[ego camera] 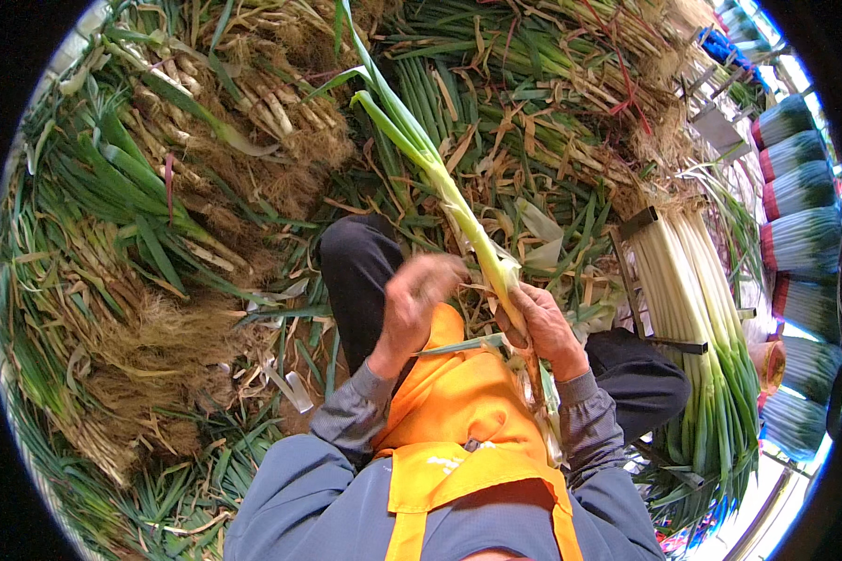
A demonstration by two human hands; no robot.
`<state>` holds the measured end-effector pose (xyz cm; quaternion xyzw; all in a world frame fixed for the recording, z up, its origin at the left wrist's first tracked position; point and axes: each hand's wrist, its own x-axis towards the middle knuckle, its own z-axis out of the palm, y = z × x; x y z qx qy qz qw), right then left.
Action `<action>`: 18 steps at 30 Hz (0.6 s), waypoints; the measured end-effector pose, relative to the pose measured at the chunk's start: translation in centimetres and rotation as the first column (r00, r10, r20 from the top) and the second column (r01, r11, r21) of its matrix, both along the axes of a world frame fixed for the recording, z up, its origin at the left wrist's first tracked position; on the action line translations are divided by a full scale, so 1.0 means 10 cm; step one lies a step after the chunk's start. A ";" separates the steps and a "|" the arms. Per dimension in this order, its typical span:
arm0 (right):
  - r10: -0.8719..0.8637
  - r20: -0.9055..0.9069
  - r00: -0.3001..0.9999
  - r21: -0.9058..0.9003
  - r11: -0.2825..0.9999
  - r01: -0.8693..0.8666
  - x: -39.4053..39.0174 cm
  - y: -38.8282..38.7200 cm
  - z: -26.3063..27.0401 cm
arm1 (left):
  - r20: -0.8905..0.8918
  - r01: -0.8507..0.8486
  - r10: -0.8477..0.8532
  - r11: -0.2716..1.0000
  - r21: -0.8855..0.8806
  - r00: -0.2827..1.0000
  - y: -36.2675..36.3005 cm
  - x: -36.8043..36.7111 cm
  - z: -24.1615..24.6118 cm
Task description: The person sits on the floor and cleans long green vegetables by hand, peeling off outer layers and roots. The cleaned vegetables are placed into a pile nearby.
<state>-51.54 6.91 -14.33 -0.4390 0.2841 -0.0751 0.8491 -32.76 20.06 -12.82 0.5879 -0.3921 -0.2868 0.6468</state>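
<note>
A long green onion slants up and away in front of me, its pale stalk partly stripped and its green leaves pointing to the top of the view. My right hand grips it near the lower end, with loose skin by the fingers. Below that hand, brownish strands hang beside the orange apron. My left hand is blurred by motion, left of the stalk and apart from it; whether its fingers hold anything is unclear. A strip of green leaf lies across the apron between the hands.
Untrimmed green onions with matted roots are heaped at left and top. On the right, a metal rack holds cleaned white stalks. Wrapped bundles line the far right. Leaf scraps cover the ground around my knees.
</note>
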 end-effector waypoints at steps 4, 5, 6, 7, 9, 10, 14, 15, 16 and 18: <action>0.041 -0.022 0.999 0.034 0.999 -0.041 0.02 0.05 0.02 | -0.245 -0.102 0.105 0.994 0.023 0.964 -0.29 0.24 0.14; 0.045 -0.028 0.999 0.007 0.999 -0.045 0.05 0.08 0.03 | -0.228 -0.078 0.080 0.997 0.020 0.970 -0.33 0.27 0.14; 0.043 -0.036 0.998 -0.018 0.999 -0.044 0.08 0.11 0.04 | -0.234 -0.060 0.070 0.997 0.048 0.970 -0.36 0.27 0.16; 0.042 -0.043 0.998 -0.043 0.998 -0.044 0.08 0.13 0.04 | -0.241 -0.043 0.060 0.996 0.075 0.969 -0.39 0.26 0.19; 0.013 -0.013 1.000 -0.139 0.990 -0.015 0.08 0.18 -0.08 | -0.286 -0.010 0.032 0.997 0.079 0.958 -0.40 0.26 0.19; -0.002 -0.016 1.000 -0.198 0.980 -0.001 0.09 0.20 -0.09 | -0.324 0.005 0.014 0.998 0.056 0.946 -0.39 0.27 0.17; -0.022 -0.078 0.997 -0.330 0.944 -0.005 0.08 0.24 -0.13 | -0.392 0.027 -0.019 1.000 0.015 0.920 -0.33 0.27 0.10; -0.036 -0.092 0.995 -0.361 0.933 0.000 0.08 0.26 -0.11 | -0.400 0.024 -0.021 1.000 0.003 0.916 -0.33 0.28 0.09; -0.047 -0.079 0.996 -0.432 0.902 0.008 0.08 0.26 -0.15 | -0.408 0.022 -0.023 1.000 -0.009 0.913 -0.32 0.28 0.07; -0.065 -0.048 0.997 -0.565 0.825 0.027 0.10 0.28 -0.24 | -0.418 0.014 -0.018 1.000 -0.013 0.908 -0.31 0.29 0.06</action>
